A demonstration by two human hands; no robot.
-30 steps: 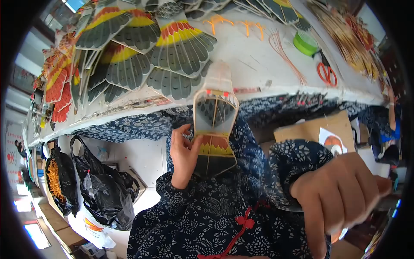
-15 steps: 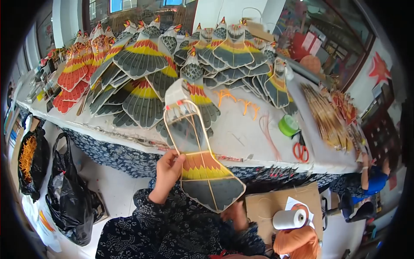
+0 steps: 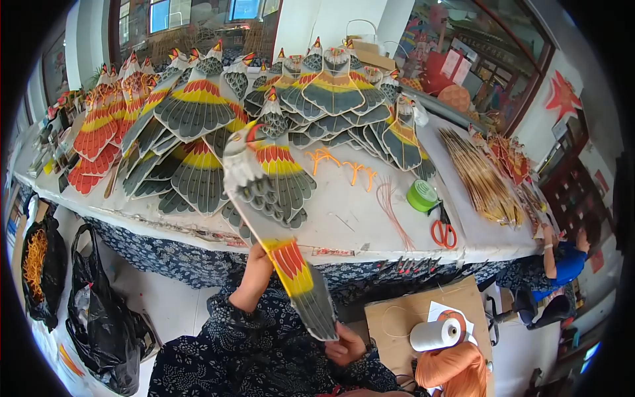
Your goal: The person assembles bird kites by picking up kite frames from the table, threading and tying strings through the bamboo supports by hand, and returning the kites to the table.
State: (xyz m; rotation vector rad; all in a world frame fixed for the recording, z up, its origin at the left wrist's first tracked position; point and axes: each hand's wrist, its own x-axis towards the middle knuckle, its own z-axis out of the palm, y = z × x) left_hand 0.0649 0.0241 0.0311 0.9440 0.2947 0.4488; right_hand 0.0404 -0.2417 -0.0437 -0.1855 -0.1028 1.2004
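A painted bird kite [image 3: 291, 264] is held up in front of me, its printed side turned partly toward me and seen at a slant. It has a grey-and-white head with a red beak, a red and yellow band, and a dark grey tail. My left hand [image 3: 254, 276] grips its edge near the middle, fingers partly hidden behind it. At the lower corner of the tail, my right hand [image 3: 345, 345] is closed on the edge. Behind the kite, finished bird kites [image 3: 205, 109] lie in overlapping piles on the white-topped table [image 3: 344, 228].
Green tape [image 3: 421, 196], red-handled scissors [image 3: 443, 233], orange pieces [image 3: 322, 159] and thin sticks [image 3: 479, 175] lie on the table. A white thread spool [image 3: 434, 335] and orange cord [image 3: 452, 366] sit on cardboard at right. Black bags [image 3: 102, 304] stand at left. Another person [image 3: 565, 268] is at far right.
The kite has turned from its framed back to its printed front. My right hand has come up to the tail and taken hold of it. The view has shifted slightly.
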